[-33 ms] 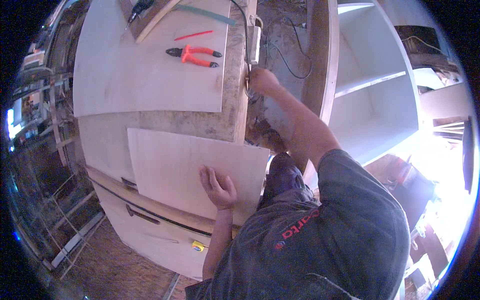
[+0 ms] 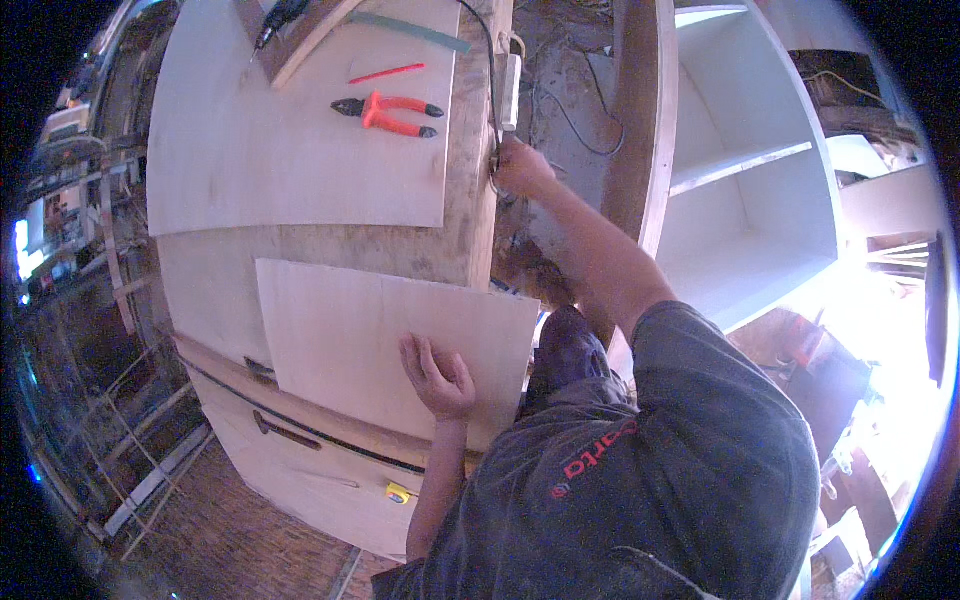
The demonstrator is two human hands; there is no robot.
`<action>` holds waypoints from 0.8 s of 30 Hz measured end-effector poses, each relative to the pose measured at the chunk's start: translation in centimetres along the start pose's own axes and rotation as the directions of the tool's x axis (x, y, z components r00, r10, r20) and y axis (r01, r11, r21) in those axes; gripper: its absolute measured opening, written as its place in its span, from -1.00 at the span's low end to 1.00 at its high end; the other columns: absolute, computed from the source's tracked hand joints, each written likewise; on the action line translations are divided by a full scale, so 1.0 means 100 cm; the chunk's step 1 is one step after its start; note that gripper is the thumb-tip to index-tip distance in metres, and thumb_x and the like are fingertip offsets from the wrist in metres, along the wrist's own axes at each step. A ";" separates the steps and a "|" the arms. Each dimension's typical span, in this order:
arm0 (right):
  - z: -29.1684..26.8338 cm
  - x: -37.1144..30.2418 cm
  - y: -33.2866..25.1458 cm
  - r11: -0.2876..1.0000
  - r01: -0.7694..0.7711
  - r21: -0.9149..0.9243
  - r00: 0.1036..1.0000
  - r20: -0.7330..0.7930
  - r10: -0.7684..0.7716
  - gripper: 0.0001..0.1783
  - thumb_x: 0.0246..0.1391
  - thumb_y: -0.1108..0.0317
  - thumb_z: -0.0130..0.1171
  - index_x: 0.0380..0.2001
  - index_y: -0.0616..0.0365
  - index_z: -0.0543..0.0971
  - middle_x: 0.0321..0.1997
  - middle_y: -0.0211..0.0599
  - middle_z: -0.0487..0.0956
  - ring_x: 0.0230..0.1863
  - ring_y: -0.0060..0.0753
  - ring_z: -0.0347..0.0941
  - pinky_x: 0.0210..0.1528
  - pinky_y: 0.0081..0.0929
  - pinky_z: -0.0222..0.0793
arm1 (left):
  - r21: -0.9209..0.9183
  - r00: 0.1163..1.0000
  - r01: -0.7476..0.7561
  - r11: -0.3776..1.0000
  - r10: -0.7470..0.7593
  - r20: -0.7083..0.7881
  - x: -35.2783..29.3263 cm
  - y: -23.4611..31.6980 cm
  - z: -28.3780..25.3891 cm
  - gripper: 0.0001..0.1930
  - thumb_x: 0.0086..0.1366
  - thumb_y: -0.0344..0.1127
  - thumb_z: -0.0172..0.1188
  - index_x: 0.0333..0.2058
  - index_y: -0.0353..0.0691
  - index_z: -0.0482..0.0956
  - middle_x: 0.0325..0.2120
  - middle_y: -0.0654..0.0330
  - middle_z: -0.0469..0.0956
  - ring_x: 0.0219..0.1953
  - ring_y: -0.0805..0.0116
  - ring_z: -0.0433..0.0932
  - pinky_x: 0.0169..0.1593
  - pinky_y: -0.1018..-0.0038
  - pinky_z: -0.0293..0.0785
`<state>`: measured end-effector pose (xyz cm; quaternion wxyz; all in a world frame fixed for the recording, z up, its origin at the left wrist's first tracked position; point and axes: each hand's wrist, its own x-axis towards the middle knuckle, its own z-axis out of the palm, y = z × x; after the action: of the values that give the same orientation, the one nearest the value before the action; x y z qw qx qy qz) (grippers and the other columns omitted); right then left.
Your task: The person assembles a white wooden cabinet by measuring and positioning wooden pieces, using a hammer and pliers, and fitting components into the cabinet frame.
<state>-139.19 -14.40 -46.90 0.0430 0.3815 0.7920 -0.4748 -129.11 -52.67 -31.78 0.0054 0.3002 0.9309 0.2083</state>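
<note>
My left hand (image 2: 437, 380) rests open on a pale wooden panel (image 2: 330, 320), fingers spread a little apart. At the bench's right edge my right hand (image 2: 522, 168) is closed, just below a white power strip (image 2: 510, 92) and beside a black cable (image 2: 493, 70). Whatever it grips is hidden from view. Orange-handled pliers (image 2: 390, 113) and a thin red stick (image 2: 387, 73) lie on a larger pale sheet (image 2: 290, 170) at the far side.
A black drill-like tool (image 2: 278, 22) lies by a wooden frame corner (image 2: 310, 45). A yellow tape measure (image 2: 398, 493) and a dark long-handled tool (image 2: 285, 430) sit at the near left. A white shelf cabinet (image 2: 740, 170) stands at the right.
</note>
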 end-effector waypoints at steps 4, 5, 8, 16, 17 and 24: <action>-0.002 -0.037 -0.021 0.975 -0.148 0.169 0.976 -0.132 0.171 -0.55 -0.14 0.24 0.22 -0.10 0.09 0.63 -0.12 -0.02 0.67 -0.06 0.01 0.61 0.03 -0.18 0.49 | -0.017 1.000 0.000 1.000 -0.001 -0.012 -0.002 -0.006 0.009 -0.38 0.28 -0.26 0.17 0.26 -0.40 0.26 0.31 -0.27 0.17 0.39 -0.31 0.08 0.40 -0.11 0.02; -0.004 -0.039 -0.021 0.976 -0.151 0.160 0.976 -0.133 0.173 -0.56 -0.12 0.23 0.22 -0.09 0.08 0.63 -0.15 -0.02 0.67 -0.07 -0.01 0.62 0.02 -0.19 0.49 | -0.017 1.000 -0.006 1.000 0.006 -0.017 -0.002 -0.006 0.009 -0.38 0.28 -0.26 0.17 0.26 -0.39 0.26 0.31 -0.27 0.17 0.39 -0.31 0.08 0.40 -0.11 0.02; -0.025 -0.034 -0.009 0.981 -0.165 0.099 0.969 -0.169 0.180 -0.60 -0.04 0.21 0.21 -0.10 0.05 0.67 -0.23 -0.04 0.69 -0.14 -0.05 0.65 -0.03 -0.21 0.51 | -0.006 1.000 -0.009 1.000 0.009 -0.016 -0.004 -0.009 0.008 -0.39 0.28 -0.25 0.17 0.25 -0.39 0.27 0.32 -0.26 0.17 0.38 -0.30 0.08 0.40 -0.11 0.02; -0.305 0.093 -0.007 0.797 0.097 -0.596 0.465 -0.681 -0.566 -0.65 0.11 0.26 0.10 -0.12 0.29 0.56 -0.35 0.15 0.58 -0.20 0.22 0.48 -0.03 0.10 0.29 | -0.029 1.000 -0.012 1.000 0.012 -0.009 -0.001 -0.005 0.005 -0.38 0.29 -0.22 0.14 0.24 -0.44 0.26 0.30 -0.31 0.16 0.37 -0.33 0.10 0.38 -0.13 0.04; -0.330 0.103 -0.017 0.778 0.115 -0.618 0.383 -0.695 -0.608 -0.58 0.14 0.35 -0.05 0.04 0.31 0.48 -0.28 0.34 0.51 -0.06 0.49 0.37 0.21 0.30 0.11 | -0.033 1.000 -0.019 0.999 0.019 -0.003 -0.001 -0.005 0.007 -0.37 0.29 -0.21 0.14 0.25 -0.43 0.26 0.30 -0.31 0.16 0.37 -0.33 0.10 0.38 -0.13 0.04; -0.148 0.056 0.039 0.762 0.358 -0.540 0.797 -0.249 -0.551 -0.75 0.06 0.21 0.28 -0.33 0.19 0.69 -0.37 -0.08 0.69 -0.33 -0.17 0.60 -0.25 -0.19 0.51 | -0.015 1.000 -0.030 0.999 0.030 0.005 0.001 -0.006 0.006 -0.36 0.28 -0.22 0.13 0.27 -0.42 0.23 0.31 -0.31 0.15 0.38 -0.33 0.08 0.38 -0.15 0.01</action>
<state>-136.31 1.33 -44.04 -0.1455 0.2383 0.9434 -0.1791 -129.45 -52.76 -32.58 0.0068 0.3148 0.9246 0.2146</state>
